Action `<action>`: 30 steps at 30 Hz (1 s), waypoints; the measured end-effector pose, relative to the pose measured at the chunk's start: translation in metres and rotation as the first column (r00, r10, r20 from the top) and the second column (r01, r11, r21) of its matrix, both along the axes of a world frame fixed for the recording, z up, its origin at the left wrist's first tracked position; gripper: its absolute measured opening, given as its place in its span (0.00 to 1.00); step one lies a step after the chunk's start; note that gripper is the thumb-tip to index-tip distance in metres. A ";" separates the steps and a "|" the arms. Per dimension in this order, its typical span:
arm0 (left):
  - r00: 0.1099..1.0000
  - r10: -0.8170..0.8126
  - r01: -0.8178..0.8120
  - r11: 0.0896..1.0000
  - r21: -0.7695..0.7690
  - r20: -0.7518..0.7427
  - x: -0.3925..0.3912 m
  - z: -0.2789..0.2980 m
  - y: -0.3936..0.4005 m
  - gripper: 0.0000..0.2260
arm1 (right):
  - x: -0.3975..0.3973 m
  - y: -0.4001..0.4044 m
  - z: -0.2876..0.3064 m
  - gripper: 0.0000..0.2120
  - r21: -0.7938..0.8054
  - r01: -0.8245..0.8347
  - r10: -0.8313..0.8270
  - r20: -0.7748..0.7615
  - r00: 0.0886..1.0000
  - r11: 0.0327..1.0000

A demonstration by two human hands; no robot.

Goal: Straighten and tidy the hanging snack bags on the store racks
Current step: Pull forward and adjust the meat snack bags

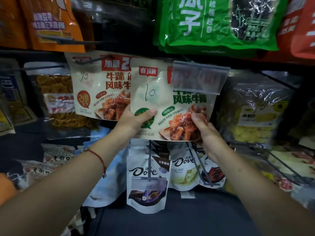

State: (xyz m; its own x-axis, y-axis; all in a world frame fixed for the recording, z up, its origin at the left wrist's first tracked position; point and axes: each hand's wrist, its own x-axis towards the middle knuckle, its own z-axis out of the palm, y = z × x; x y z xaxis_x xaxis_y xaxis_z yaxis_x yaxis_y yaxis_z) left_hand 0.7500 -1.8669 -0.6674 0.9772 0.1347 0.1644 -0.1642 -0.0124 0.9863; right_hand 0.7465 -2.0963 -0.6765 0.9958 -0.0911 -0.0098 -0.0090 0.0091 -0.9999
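Note:
A cream snack bag (163,92) with green lettering and a handwritten "10" hangs at the centre of the rack, its top right behind a clear plastic price tag holder (199,77). My left hand (136,121) grips its lower left corner, thumb across the front. My right hand (202,126) grips its lower right corner, fingers curled over the meat picture. Just behind and to the left hangs a similar cream bag (100,86) with red lettering, on a dark hook (95,59).
Green seed bags (209,23) and orange bags (51,23) hang above. Dove chocolate pouches (148,176) hang on hooks below the hands. Clear bags of yellow snacks (255,113) sit right, brown twists (56,99) left. Wire hooks (281,166) jut out at the lower right.

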 end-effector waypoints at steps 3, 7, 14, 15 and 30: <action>0.997 0.022 -0.020 0.999 0.032 -0.069 0.003 0.003 -0.008 0.20 | -0.002 -0.001 0.002 0.40 -0.054 0.184 -0.176 0.132 0.975 0.981; 0.992 0.069 -0.067 0.997 0.027 -0.105 0.001 0.012 -0.020 0.20 | 0.002 0.003 0.010 0.41 -0.122 0.297 -0.275 0.167 0.947 0.947; 0.985 0.153 -0.135 0.970 0.201 -0.075 -0.013 0.001 0.001 0.31 | -0.008 -0.008 0.008 0.45 -0.327 0.342 -0.286 0.205 0.936 0.881; 0.987 0.157 -0.145 0.953 0.265 -0.023 -0.018 -0.002 0.009 0.31 | -0.017 -0.009 0.007 0.46 -0.387 0.368 -0.286 0.254 0.924 0.845; 0.845 0.125 -0.506 -0.131 0.852 0.521 0.016 -0.007 0.125 0.36 | -0.026 0.101 0.029 0.36 -0.934 0.341 0.295 0.357 0.887 0.105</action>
State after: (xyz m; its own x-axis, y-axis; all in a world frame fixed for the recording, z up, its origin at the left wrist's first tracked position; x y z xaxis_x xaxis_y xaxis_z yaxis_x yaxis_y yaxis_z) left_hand 0.7660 -1.7424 -0.6741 0.7857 -0.0577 0.6159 0.0396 -0.9889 -0.1431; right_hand 0.7200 -1.9954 -0.6478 0.8549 0.2744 0.4402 0.3076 -0.9515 -0.0044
